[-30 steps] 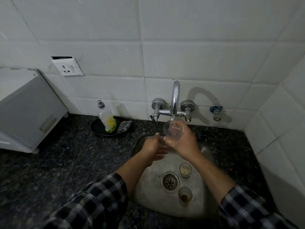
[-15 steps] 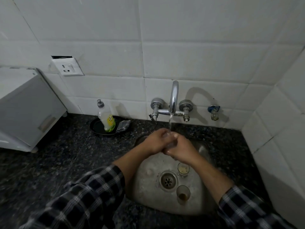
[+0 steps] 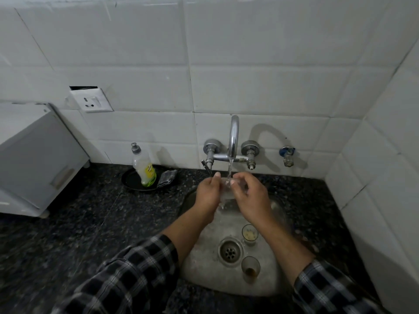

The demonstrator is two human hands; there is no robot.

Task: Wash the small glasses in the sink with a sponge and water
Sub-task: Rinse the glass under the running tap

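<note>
Water runs from the chrome tap (image 3: 233, 141) onto a small clear glass (image 3: 227, 191) held over the steel sink (image 3: 204, 264). My left hand (image 3: 207, 193) and my right hand (image 3: 248, 196) both grip that glass from either side, and most of it is hidden between them. Two more small glasses stand in the basin right of the drain (image 3: 230, 252): one with pale residue (image 3: 249, 234), one with brown liquid (image 3: 250, 267). A grey sponge (image 3: 167, 177) lies on a black dish (image 3: 130, 180) left of the tap.
A dish soap bottle (image 3: 144, 167) stands on the black dish. A white appliance (image 3: 34, 159) sits on the dark granite counter (image 3: 79, 223) at left. A small blue-handled valve (image 3: 287, 155) and a wall socket (image 3: 91, 103) are on the tiled wall.
The glass was held up under the spout in my right hand, then lowered. Now both hands hold it in the stream, fingers more spread than half a second ago.
</note>
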